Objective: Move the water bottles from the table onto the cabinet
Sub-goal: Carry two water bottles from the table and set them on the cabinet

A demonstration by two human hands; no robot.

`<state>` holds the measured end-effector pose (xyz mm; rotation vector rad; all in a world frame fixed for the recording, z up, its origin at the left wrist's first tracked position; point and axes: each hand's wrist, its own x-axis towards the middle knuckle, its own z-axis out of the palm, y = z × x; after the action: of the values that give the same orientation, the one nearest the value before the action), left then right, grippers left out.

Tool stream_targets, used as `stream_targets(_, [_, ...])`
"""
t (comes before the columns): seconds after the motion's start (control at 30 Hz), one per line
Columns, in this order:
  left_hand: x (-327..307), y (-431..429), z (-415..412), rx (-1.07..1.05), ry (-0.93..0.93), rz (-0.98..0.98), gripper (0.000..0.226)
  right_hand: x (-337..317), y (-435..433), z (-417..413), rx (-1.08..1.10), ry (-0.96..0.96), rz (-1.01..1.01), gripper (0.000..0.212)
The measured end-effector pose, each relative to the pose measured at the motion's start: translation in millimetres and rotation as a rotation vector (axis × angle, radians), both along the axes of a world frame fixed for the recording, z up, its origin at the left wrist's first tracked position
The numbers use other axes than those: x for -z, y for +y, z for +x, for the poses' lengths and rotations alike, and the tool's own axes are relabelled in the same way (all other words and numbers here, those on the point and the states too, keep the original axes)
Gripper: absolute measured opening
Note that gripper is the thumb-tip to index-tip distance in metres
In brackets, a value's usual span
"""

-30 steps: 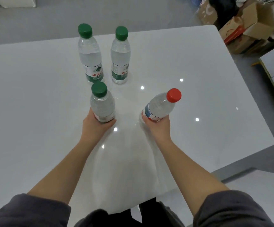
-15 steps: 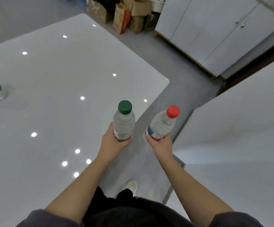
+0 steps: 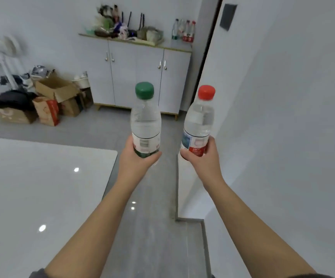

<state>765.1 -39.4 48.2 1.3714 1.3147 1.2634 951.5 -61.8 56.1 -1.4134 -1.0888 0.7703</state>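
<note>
Both arms outstretched, left hand (image 3: 136, 159) clasps green-capped bottle (image 3: 145, 121), right hand (image 3: 201, 157) clasps red-capped bottle (image 3: 198, 121).

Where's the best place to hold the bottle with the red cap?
Probably low on the labelled body of the red-capped bottle, from the side. It stands upright and round there, so the right hand wraps it, as now; the neck narrows above.

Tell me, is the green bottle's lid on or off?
On. The green cap sits on the neck of the green-capped bottle, which the left hand holds upright.
</note>
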Motion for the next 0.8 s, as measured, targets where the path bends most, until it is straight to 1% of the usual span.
stream_targets(0.07, [-30.7, 17.8, 2.3, 0.036, -0.007, 0.069, 0.051, -32.4, 6.9, 2.3, 0.009, 0.04, 0.06, 0.058])
stream_targets(0.13, [-56.3, 31.1, 3.8, 0.059, -0.032, 0.131, 0.05, -59.5, 9.7, 3.3, 0.007, 0.063, 0.12, 0.055])
stream_targets(0.37, [-127.7, 49.0, 2.0, 0.174, -0.129, 0.231, 0.052, -127.3, 17.2, -3.0, 0.03, 0.165, 0.297, 0.058])
stream_targets(0.43, [-142.4, 51.0, 1.1, 0.205, -0.146, 0.251, 0.051, -140.8, 20.8, -4.6, 0.028, 0.181, 0.319, 0.059])
stream_targets(0.6, [-166.9, 52.3, 1.7, 0.233, -0.181, 0.276, 0.052, -163.6, 24.4, -9.2, 0.021, 0.148, 0.373, 0.059])
stream_targets(0.8, [-176.8, 53.1, 2.9, 0.235, -0.228, 0.335, 0.048, -171.3, 31.4, -14.5, 0.012, 0.112, 0.392, 0.06])
